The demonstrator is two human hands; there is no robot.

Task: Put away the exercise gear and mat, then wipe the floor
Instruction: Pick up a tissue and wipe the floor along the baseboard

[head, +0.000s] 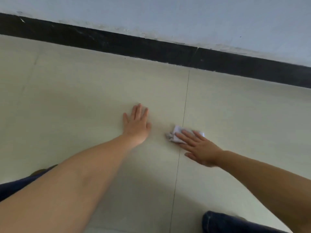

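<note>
A crumpled white tissue (175, 134) lies on the pale tiled floor (84, 98), next to a tile joint. My right hand (200, 147) presses flat on it with straight fingers, covering its near part. My left hand (137, 125) rests flat on the bare floor to the left of the tissue, fingers spread and straight, a short gap away from it. No exercise gear or mat is in view.
A black skirting board (151, 46) runs along the foot of a light wall (185, 17) just beyond the hands. My knees in dark blue fabric (223, 222) show at the bottom right and the lower left (15, 185).
</note>
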